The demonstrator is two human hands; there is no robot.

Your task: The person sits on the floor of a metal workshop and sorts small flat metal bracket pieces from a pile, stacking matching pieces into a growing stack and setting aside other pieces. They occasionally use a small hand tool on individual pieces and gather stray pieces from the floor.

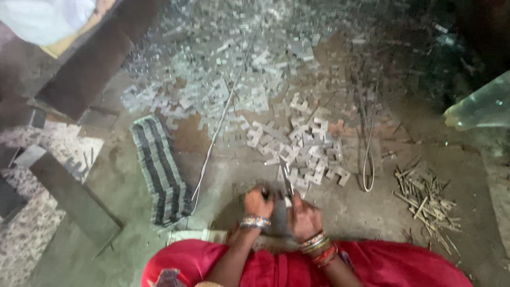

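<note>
My left hand (258,202) and my right hand (304,217) are close together just above my lap, both closed around a bundle of thin grey metal plates (280,213). One thin plate (286,180) sticks up between the hands. Bangles ring both wrists. A large heap of small E-shaped metal plates (297,143) lies on the floor right in front of the hands and spreads far back. My red garment (372,266) fills the bottom edge.
A striped cloth (159,170) lies to the left. A thin wire (212,138) crosses the floor. A wire loop (367,159) and a pile of small sticks or nails (425,199) sit at right. Dark metal bars (74,199) lie at left.
</note>
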